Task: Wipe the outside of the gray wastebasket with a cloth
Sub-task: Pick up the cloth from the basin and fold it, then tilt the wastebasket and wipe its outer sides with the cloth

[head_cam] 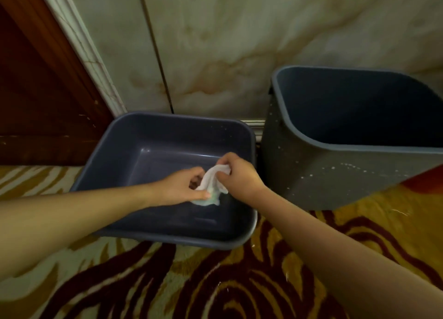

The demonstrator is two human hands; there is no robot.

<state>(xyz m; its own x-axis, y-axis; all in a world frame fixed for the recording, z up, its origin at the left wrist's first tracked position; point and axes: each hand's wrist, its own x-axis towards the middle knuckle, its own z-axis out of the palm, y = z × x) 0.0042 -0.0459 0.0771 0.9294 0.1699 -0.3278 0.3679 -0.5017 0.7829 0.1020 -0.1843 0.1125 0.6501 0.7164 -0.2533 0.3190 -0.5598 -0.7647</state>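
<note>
Nearest the camera, two bare forearms reach forward over a swirl-patterned carpet in maroon, gold and pale green [203,282]. They meet above a shallow blue-gray plastic basin [134,136] that sits on the carpet against the wall.

The left hand [182,186] pinches the lower end of a small crumpled white cloth [212,183], thumb and fingertips closed on it. The right hand [236,172] grips the upper end, fingers curled around the bunched fabric. The cloth hangs between them inside the basin; whether its lowest fold touches the bottom, I cannot tell. The basin floor looks glossy there, perhaps wet, but no water is clearly visible.

The step in hand looks like preparing the cloth, wringing or gathering it. To do this well, twist the ends in opposite directions over the basin so any drips stay off the carpet, then fold the cloth into a flat pad that fills one palm.

Just beside the basin, to the right and slightly farther, stands the tall dark gray plastic wastebasket [335,174], upright and apparently empty. Its near outer wall carries scattered pale specks, so that face is probably the place to begin. Behind both runs a marbled beige wall panel [239,43], with a dark wooden door [36,90] at far left.
</note>
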